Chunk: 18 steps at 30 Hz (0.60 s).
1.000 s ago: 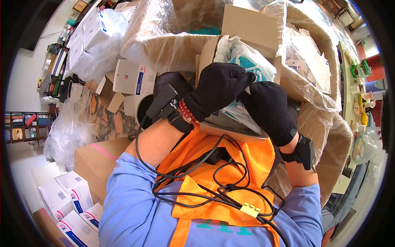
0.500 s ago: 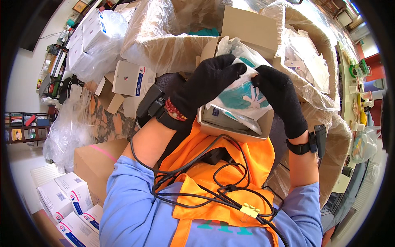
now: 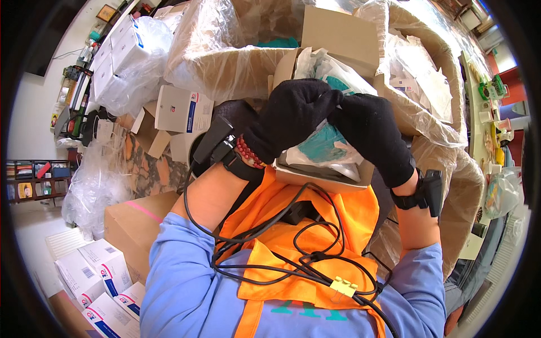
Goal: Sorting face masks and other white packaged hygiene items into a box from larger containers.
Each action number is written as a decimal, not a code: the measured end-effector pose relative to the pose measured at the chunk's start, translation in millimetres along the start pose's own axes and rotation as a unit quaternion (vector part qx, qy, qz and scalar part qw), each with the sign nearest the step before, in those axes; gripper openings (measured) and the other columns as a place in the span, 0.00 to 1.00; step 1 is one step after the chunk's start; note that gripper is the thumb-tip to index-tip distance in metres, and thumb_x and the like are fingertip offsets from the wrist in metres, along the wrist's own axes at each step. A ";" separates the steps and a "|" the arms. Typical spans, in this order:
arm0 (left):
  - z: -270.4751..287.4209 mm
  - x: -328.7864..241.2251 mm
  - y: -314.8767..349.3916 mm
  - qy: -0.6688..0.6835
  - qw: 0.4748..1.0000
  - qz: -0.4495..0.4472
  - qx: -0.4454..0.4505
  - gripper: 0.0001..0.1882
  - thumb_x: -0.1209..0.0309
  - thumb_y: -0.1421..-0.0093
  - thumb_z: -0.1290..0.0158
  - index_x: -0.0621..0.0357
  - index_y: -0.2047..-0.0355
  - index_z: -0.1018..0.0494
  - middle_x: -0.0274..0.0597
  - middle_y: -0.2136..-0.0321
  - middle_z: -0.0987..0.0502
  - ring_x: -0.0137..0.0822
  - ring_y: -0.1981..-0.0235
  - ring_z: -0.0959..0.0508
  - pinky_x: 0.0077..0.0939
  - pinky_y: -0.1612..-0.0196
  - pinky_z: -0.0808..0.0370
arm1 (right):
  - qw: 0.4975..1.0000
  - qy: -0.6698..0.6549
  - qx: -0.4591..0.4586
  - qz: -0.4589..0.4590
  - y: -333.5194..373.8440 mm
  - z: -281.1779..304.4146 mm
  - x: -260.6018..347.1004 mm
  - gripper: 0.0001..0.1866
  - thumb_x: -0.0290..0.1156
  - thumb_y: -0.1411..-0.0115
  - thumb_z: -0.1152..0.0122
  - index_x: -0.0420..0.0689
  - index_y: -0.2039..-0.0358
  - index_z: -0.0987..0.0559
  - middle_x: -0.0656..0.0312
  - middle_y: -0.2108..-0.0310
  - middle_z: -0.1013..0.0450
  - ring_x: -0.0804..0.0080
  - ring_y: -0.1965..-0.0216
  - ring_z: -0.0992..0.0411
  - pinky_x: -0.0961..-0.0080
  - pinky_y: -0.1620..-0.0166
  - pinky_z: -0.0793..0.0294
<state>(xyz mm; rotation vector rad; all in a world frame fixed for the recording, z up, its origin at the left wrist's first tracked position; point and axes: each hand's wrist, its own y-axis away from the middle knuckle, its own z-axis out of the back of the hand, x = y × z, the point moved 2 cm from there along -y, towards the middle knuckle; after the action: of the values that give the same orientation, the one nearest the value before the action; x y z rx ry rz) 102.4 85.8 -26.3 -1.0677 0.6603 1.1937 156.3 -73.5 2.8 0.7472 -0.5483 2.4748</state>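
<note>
Both my hands wear black knitted gloves and meet over an open cardboard box [image 3: 321,179] in front of my body. My left hand [image 3: 293,117] is closed, its fingertips pinching the top edge of a white-and-teal packet [image 3: 327,147]. Against it, my right hand [image 3: 369,130] pinches the same edge, thumbs and fingertips nearly touching. My fingers hide the gripped part; the packet's lower part hangs over the box. Behind my hands, more thin white-and-teal packets [image 3: 345,78] stand in the box, whose lid flap [image 3: 341,36] is raised.
Large plastic-lined cartons stand behind, one at centre left [image 3: 231,73] and one at right [image 3: 420,121] holding papers. White printed boxes sit at far left [image 3: 121,53] and lower left [image 3: 104,265]. A black cable [image 3: 293,270] lies across my orange apron [image 3: 282,242].
My hands have drawn together, fingertips now meeting over the packet's top edge. The right hand moved left, and more of the packet is covered.
</note>
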 end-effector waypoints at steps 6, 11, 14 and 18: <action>-3.3 42.4 -9.1 -0.173 0.982 -0.040 -0.058 0.11 0.67 0.35 0.51 0.60 0.68 0.23 0.47 0.73 0.21 0.41 0.73 0.21 0.31 0.70 0.26 | 0.962 0.216 -0.006 0.167 3.2 5.8 50.4 0.05 0.31 0.51 0.41 0.48 0.72 0.22 0.59 0.76 0.27 0.60 0.75 0.27 0.66 0.71 0.31; 11.5 48.4 -24.0 -0.387 0.913 0.037 -0.125 0.17 0.57 0.36 0.50 0.54 0.75 0.22 0.48 0.79 0.23 0.49 0.75 0.21 0.40 0.72 0.26 | 0.937 0.249 -0.068 0.236 17.5 9.4 69.9 0.07 0.36 0.49 0.36 0.49 0.75 0.25 0.66 0.83 0.34 0.68 0.81 0.34 0.69 0.74 0.38; 25.0 61.3 -19.4 -0.370 0.914 0.049 -0.157 0.20 0.54 0.37 0.50 0.53 0.78 0.22 0.50 0.81 0.24 0.52 0.73 0.22 0.42 0.71 0.26 | 0.922 0.261 -0.151 0.243 29.1 14.3 78.8 0.08 0.36 0.50 0.34 0.49 0.74 0.24 0.68 0.83 0.35 0.70 0.81 0.35 0.70 0.72 0.38; 39.7 50.3 -23.6 -0.242 0.940 0.080 -0.228 0.18 0.55 0.40 0.44 0.57 0.61 0.25 0.48 0.70 0.21 0.45 0.69 0.20 0.35 0.64 0.25 | 0.930 0.324 -0.105 0.136 1.4 11.8 14.4 0.15 0.34 0.47 0.38 0.49 0.58 0.26 0.61 0.67 0.30 0.61 0.65 0.31 0.63 0.62 0.33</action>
<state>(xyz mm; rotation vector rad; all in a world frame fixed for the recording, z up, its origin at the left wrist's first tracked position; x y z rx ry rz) 134.3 142.4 -47.4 -1.0486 0.0816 1.7312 149.8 -75.6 20.2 -0.2579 -0.6706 2.6424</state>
